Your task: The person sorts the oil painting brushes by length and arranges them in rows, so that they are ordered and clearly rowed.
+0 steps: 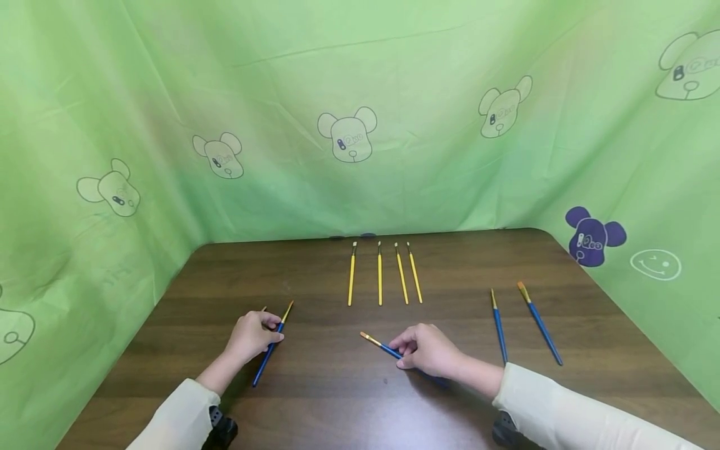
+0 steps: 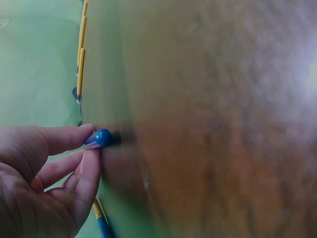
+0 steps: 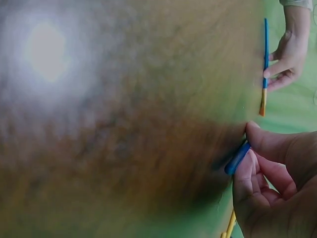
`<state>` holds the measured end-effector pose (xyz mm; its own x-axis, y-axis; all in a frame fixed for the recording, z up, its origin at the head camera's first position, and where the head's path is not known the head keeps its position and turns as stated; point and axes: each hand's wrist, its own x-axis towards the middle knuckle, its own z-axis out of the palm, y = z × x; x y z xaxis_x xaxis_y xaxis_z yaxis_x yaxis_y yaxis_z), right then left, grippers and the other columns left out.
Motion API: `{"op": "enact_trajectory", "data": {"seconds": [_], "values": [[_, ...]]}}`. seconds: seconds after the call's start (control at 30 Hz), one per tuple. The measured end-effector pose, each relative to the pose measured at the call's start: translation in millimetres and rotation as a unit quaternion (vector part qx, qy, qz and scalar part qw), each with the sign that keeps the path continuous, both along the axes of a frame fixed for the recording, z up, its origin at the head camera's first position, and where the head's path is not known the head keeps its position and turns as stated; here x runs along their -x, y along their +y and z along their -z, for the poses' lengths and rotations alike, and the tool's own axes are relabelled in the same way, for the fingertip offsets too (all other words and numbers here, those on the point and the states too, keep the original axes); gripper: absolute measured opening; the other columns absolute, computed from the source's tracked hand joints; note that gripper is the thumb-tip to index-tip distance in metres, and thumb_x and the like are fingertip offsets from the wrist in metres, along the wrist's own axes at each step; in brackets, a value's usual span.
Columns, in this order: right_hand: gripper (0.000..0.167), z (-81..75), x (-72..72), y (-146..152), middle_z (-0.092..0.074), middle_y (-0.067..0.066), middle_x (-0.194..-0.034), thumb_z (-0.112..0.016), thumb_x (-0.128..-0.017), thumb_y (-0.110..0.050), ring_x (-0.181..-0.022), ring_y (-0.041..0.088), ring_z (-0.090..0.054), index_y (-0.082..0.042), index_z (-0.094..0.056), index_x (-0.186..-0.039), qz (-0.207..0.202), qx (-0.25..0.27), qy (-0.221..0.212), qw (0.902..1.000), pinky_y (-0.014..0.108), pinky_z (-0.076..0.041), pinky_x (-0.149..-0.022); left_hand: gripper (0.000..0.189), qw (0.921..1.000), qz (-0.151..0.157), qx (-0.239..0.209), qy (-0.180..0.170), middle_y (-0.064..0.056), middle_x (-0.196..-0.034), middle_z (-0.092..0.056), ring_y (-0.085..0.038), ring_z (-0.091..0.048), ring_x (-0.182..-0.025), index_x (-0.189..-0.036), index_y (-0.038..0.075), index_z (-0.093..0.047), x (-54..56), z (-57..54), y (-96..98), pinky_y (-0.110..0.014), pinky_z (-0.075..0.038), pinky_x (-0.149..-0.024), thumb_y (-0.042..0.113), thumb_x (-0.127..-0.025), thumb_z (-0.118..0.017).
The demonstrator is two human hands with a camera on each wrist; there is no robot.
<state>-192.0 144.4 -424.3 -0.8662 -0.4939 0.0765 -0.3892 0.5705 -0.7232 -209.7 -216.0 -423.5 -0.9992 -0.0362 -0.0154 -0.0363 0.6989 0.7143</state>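
My left hand (image 1: 253,337) pinches a blue-handled paintbrush (image 1: 268,359) between thumb and fingertips, its bristles pointing away from me. In the left wrist view the rounded end of that blue handle (image 2: 103,137) pokes out of the pinch. Another paintbrush (image 2: 102,223) shows below the hand there; the head view gives only its tip past the knuckles. Toward the middle, my right hand (image 1: 430,350) grips a blue paintbrush (image 1: 388,350) slanted with its bristles to the left. Its handle end (image 3: 237,159) emerges from the fingers in the right wrist view.
Several yellow paintbrushes (image 1: 380,275) lie in a row at the back of the brown table (image 1: 315,412). On the right lie a thin blue paintbrush (image 1: 499,328) and a wider blue paintbrush (image 1: 542,328). Green printed cloth (image 1: 281,175) hangs around the table.
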Motion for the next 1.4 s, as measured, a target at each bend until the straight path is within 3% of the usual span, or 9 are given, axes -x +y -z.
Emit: {"op": "enact_trajectory", "data": {"seconds": [0.43,0.6,0.83,1.1,1.4], "values": [[0.026,-9.6,0.9,3,-0.063,-0.002,-0.077,-0.075,-0.076,0.003,-0.071,0.012,-0.058,0.003,-0.072,-0.101,-0.012,0.03,-0.068,0.9972,0.023,-0.05,-0.063,0.023,0.9984,0.0,-0.043,-0.037,-0.005,-0.082,-0.067,-0.018,-0.063,-0.065,-0.101,-0.004,-0.072,1.8,-4.2,0.8,-0.033,-0.057,-0.051,-0.005,-0.078,-0.074],[0.026,-13.9,1.6,4,-0.061,0.0,-0.078,-0.072,-0.079,0.004,-0.071,0.015,-0.057,0.007,-0.069,-0.105,-0.006,0.051,-0.097,0.9939,0.023,-0.051,-0.06,0.023,0.9954,0.012,-0.083,-0.047,-0.006,-0.082,-0.065,-0.018,-0.063,-0.065,-0.103,-0.005,-0.07,-0.4,-7.2,9.9,-0.034,-0.058,-0.053,-0.005,-0.08,-0.072],[0.028,-21.4,4.1,9,-0.059,0.005,-0.079,-0.066,-0.083,0.007,-0.064,0.016,-0.055,0.015,-0.063,-0.11,0.016,0.099,-0.147,0.984,0.022,-0.05,-0.052,0.023,0.9857,0.035,-0.146,-0.076,-0.006,-0.082,-0.061,-0.015,-0.06,-0.065,-0.104,-0.009,-0.069,-3.3,-12.3,27.4,-0.033,-0.057,-0.051,-0.005,-0.082,-0.07],[0.029,-27.8,3.1,15,-0.059,0.007,-0.084,-0.066,-0.084,0.002,-0.071,0.017,-0.057,0.012,-0.063,-0.111,0.072,0.099,-0.166,0.9785,0.031,-0.055,-0.058,0.023,0.9739,0.085,-0.191,-0.089,-0.006,-0.082,-0.062,-0.014,-0.058,-0.066,-0.105,-0.01,-0.065,-5.4,-13.3,48.7,-0.032,-0.057,-0.05,-0.002,-0.084,-0.069],[0.03,-25.6,1.3,18,-0.06,0.009,-0.084,-0.065,-0.084,0.003,-0.072,0.018,-0.06,0.015,-0.059,-0.11,0.097,0.126,-0.193,0.9682,0.039,-0.059,-0.061,0.024,0.9564,0.122,-0.24,-0.114,-0.008,-0.083,-0.066,-0.015,-0.059,-0.067,-0.107,-0.011,-0.063,-11.2,-9.2,81.4,-0.031,-0.057,-0.053,-0.001,-0.085,-0.068]]}}
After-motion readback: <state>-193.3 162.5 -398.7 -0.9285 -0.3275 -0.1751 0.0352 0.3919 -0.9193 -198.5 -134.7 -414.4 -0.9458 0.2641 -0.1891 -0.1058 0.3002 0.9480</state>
